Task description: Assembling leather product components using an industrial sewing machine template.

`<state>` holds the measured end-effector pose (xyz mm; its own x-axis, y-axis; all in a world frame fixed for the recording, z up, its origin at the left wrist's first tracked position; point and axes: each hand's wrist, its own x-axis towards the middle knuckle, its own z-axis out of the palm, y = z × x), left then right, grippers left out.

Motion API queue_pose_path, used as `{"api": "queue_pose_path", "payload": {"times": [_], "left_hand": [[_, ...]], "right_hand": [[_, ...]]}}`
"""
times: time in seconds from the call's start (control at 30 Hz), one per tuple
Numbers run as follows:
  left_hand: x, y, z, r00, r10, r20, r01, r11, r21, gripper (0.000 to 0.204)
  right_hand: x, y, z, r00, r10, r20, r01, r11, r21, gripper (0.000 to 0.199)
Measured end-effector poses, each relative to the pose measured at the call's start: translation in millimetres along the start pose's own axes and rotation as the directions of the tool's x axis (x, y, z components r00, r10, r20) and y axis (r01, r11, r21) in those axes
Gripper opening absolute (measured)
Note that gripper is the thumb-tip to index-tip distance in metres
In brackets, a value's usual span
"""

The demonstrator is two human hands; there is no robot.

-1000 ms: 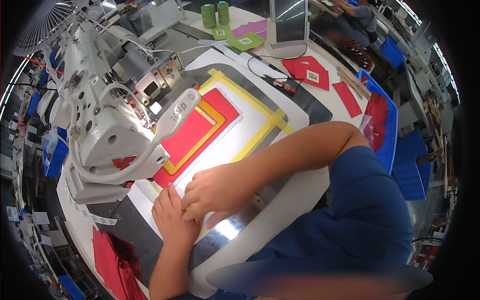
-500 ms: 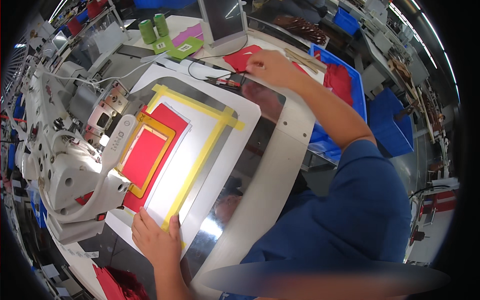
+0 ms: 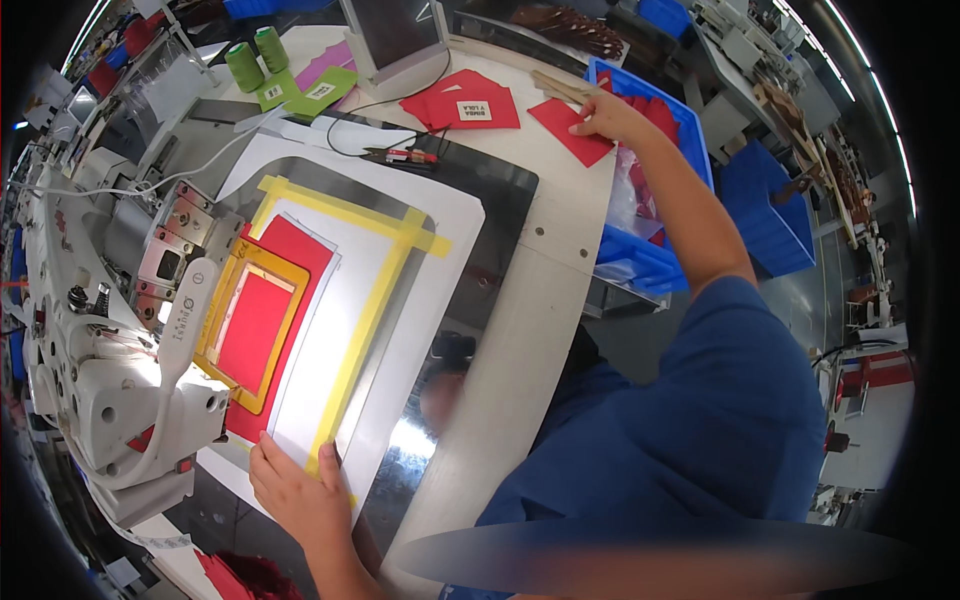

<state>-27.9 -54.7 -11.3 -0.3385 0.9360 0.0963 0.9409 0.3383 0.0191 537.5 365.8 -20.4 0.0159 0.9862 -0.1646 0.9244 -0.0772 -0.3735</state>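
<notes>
My left hand (image 3: 300, 488) lies on the near end of a white sheet (image 3: 335, 330) edged with yellow tape, fingers stretched out and thumb apart. Beside its fingertips, a red panel (image 3: 300, 250) rests on the sheet, partly under the yellow frame (image 3: 282, 350) of a white sewing machine (image 3: 140, 400). At the far right of the table my right hand (image 3: 612, 118) has its thumb and fingertips closed on a flat red piece (image 3: 572, 138). Left of that piece lies a stack of red pieces (image 3: 450, 100) with a white label.
A blue crate (image 3: 700, 150) with red material stands at the table's right edge. Green thread spools (image 3: 243, 68), green pieces (image 3: 318, 95) and a screen (image 3: 395, 40) are at the back. Red-handled snips (image 3: 405, 156) lie beyond the taped sheet. More red material (image 3: 245, 575) is at the near left.
My right hand has moved right, from the labelled red stack to the separate red piece. My left hand stays on the white sheet. The whole view has shifted slightly.
</notes>
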Motion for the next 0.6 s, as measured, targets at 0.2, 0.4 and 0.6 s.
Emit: {"api": "queue_pose_path", "payload": {"times": [0.2, 0.4, 0.6], "left_hand": [[2, 2, -3, 1.0, 0.003, 0.013, -0.003, 0.999, -0.041, 0.075], [3, -4, 2, 1.0, 0.001, 0.003, -0.001, 0.998, -0.055, 0.083], [-1, -5, -4, 1.0, -0.016, 0.011, 0.017, 0.997, -0.079, 0.084]], "right_hand": [[0, -34, -3, 0.97, -0.19, -0.152, 0.174, 0.978, -0.114, 0.058], [13, -132, 18, 0.837, -0.527, -0.149, 0.532, 0.847, -0.01, 0.053], [29, -155, 43, 0.784, -0.608, -0.126, 0.612, 0.791, -0.016, 0.036]]}}
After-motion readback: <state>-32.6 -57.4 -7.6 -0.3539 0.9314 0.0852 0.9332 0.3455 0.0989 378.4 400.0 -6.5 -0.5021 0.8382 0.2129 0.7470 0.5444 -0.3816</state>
